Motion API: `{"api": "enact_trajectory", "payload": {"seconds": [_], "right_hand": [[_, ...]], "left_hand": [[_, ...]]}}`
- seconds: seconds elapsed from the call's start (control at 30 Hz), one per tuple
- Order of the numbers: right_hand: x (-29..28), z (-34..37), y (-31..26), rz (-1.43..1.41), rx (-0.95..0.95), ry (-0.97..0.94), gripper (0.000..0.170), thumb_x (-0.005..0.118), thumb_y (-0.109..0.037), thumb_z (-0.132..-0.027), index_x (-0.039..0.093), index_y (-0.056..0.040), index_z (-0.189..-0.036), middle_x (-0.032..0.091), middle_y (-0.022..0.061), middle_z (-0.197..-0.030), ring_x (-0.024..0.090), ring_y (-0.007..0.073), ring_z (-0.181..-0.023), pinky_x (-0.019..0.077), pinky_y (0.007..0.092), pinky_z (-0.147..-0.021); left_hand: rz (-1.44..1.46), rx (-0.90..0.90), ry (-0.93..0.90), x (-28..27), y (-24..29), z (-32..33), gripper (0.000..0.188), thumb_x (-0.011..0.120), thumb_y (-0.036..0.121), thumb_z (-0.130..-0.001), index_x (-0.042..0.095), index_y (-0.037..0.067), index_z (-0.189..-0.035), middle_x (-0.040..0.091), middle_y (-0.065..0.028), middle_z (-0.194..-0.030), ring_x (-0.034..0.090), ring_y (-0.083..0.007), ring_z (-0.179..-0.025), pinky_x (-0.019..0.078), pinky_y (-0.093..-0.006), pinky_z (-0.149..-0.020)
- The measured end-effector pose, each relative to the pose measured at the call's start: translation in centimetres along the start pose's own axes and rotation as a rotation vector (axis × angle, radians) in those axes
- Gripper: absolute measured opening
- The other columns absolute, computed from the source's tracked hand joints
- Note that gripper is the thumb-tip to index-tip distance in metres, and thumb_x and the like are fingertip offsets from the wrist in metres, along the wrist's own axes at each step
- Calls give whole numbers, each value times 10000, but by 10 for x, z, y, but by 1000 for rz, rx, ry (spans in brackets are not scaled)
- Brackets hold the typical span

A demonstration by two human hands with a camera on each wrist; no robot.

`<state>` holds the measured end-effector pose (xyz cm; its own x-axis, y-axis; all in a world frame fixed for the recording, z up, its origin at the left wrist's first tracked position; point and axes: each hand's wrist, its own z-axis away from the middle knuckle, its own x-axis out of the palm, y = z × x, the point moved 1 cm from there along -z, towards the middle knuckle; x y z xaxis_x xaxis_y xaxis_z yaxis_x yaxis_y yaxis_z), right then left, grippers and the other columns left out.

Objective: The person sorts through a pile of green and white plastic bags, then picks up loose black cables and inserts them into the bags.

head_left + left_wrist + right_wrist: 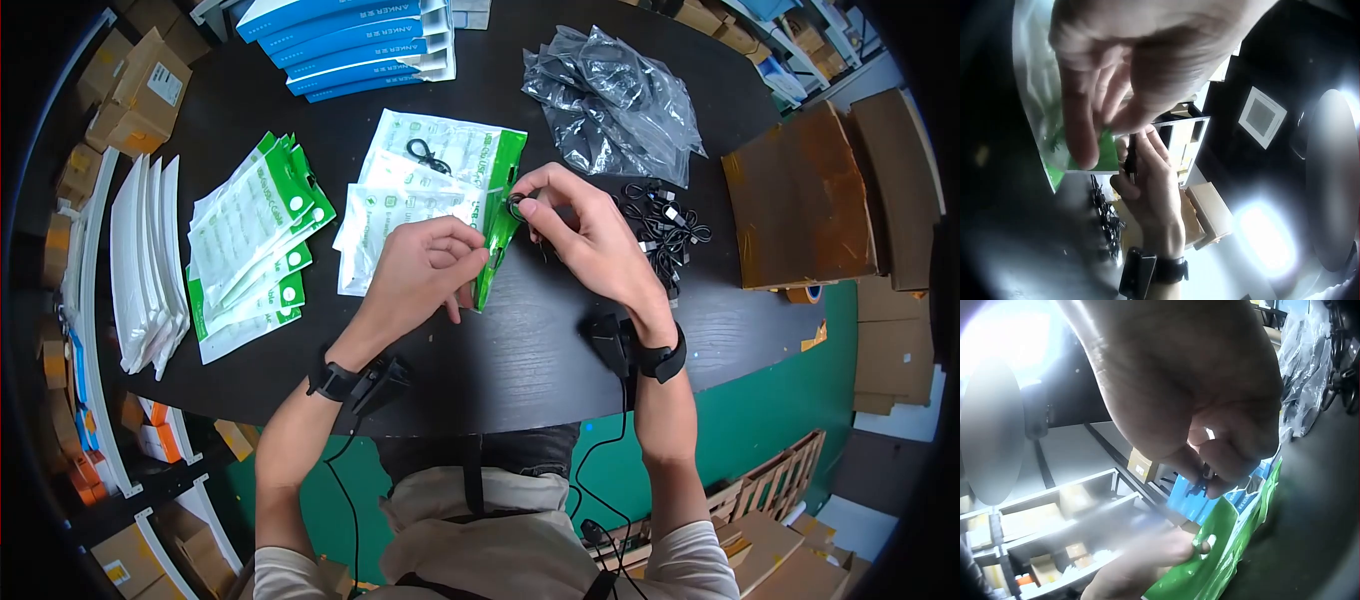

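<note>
Head view: cables [672, 214] near carton [800, 200]

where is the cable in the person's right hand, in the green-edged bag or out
Out: the right hand pinches the black cable outside the green-edged bag, which the left hand grips.

Blue boxes [345, 50], green-and-white pouches [250, 230] (printed)

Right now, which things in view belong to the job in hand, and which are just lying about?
Likely in the job:
- green-topped USB-C cable pouch, pinched by the left hand
- small black cable in the right hand
- loose black USB cables
- fanned green-and-white pouches

Apparently lying about:
- blue Anker boxes
- crumpled clear bags
- brown cardboard box
</note>
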<state>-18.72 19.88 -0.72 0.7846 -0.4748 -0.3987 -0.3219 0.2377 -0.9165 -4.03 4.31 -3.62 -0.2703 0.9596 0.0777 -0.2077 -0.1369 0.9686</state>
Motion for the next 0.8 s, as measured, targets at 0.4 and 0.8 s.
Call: {"api": "enact_trajectory", "payload": {"seconds": [0.4, 0.8], "right_hand": [[5, 1, 1, -37, 18, -76, 261, 634, -13, -946, 660, -4, -1205, 630, -22, -859, 488, -7, -735, 396, 168, -620], [3, 2, 0, 191, -41, -16, 172, 662, -16, -892, 739, -7, -1045, 661, -18, -802, 482, 4, -630, 390, 208, -538]], "left_hand": [[109, -67, -62, -13, -8, -6, 146, 693, 96, -929, 585, 6, -890, 634, -50, -762, 647, -118, -558, 513, -225, -425], [202, -104, -65, -15, 2, -4, 208, 702, 162, -936, 591, -14, -943, 634, -72, -770, 643, -125, -565, 507, -239, -423]]}}
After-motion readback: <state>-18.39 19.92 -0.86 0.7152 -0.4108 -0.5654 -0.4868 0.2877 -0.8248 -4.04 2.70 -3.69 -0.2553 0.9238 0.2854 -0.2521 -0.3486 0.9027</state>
